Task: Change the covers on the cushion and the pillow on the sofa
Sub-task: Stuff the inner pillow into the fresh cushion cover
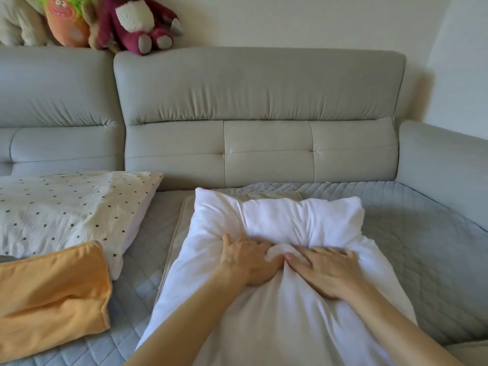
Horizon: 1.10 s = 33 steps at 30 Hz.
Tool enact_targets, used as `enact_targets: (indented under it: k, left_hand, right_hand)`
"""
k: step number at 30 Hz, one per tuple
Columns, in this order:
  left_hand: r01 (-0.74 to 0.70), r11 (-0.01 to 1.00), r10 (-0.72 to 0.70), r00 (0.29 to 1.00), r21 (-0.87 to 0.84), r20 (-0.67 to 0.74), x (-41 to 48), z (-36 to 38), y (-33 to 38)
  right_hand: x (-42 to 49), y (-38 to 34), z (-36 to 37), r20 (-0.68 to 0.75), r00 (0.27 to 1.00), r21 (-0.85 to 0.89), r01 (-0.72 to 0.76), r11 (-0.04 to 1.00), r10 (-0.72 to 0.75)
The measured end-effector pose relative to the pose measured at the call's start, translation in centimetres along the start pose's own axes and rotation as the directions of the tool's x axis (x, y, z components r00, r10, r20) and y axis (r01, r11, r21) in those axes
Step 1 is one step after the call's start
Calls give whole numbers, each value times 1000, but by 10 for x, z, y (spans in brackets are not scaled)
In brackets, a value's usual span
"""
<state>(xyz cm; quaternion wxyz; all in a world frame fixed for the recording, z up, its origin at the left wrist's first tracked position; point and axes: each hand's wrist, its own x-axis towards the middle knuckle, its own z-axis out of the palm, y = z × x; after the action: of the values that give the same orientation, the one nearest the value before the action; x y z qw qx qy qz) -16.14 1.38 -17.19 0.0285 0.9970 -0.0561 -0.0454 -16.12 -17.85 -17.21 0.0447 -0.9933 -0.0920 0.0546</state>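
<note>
A bare white pillow (280, 223) lies lengthwise on the sofa seat (412, 233) in front of me. My left hand (248, 260) presses into its middle with fingers curled, bunching a fold of the white fabric. Beside it, my right hand (324, 270) lies flat on the pillow with straight, spread fingers, its fingertips meeting those of the left hand. To the left lies a cream pillow with black polka dots (71, 210). An orange cover or cushion (52, 291) sits in front of it, overlapping its near edge.
The grey sofa backrest (258, 114) rises behind the pillow and an armrest (443, 159) closes the right side. Plush toys (137, 19) sit on top of the backrest at the upper left. A grey quilted mat covers the seat.
</note>
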Motion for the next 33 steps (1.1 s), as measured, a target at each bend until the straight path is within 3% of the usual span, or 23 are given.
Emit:
enact_targets:
  k: [3,5,6,8,10,12,14,16,21,23,25,27,29,31,33]
  left_hand:
    - [-3,987,13,998,-160,59,-13,-11,-14]
    - [4,951,-21,998,-310,-51,-23,-22,-31]
    - [19,930,-86,982,-367,-168,-27,-27,-41]
    - [152,907,-297,892,-394,-340,-32,-31,-61]
    - [333,797,-475,860,-504,-184,-38,-31,-82]
    - [375,608,-485,873,-699,47,-42,-28,-95]
    - [317,538,-419,905,-781,78,-48,-26,-96]
    - [241,548,-368,930,-801,28,-54,-31,-94]
    - [182,607,-308,951,-774,-18,-99,-58,-119]
    - [207,615,-299,954,-761,18,-121,-67,-130]
    - [311,692,-295,946,-651,138,-131,-72,-132]
    - [412,820,-303,902,-398,308,-131,-74,-132]
    - [447,887,-383,851,-114,360,-124,-75,-126]
    - [427,904,-416,884,-5,212,-108,-85,-112]
    - [283,959,-283,959,13,-33,-81,-92,-86]
  right_hand:
    - [-14,7,-9,76,996,87,30,996,-37]
    - [-26,14,-18,85,994,366,29,930,-64]
    - [-31,17,-24,11,999,540,21,841,-32]
    - [-28,28,-34,-251,954,663,45,748,164]
    - [-24,35,-45,-328,889,574,-82,815,320]
    - [-17,38,-51,-121,900,621,-260,740,418]
    - [-9,39,-44,35,931,680,-289,674,364]
    - [-9,35,-34,10,957,628,-232,743,291]
    - [-25,28,-38,-162,959,677,-64,733,234]
    - [-40,22,-44,-141,977,687,-18,727,158]
    - [-48,16,-44,-20,998,594,-34,804,56]
    - [-50,15,-36,194,981,490,-70,869,-30]
    - [-48,22,-23,343,934,476,-80,876,-102]
    - [-45,26,-24,295,952,564,-109,818,-76]
    - [-34,24,-29,81,993,671,-117,732,85]
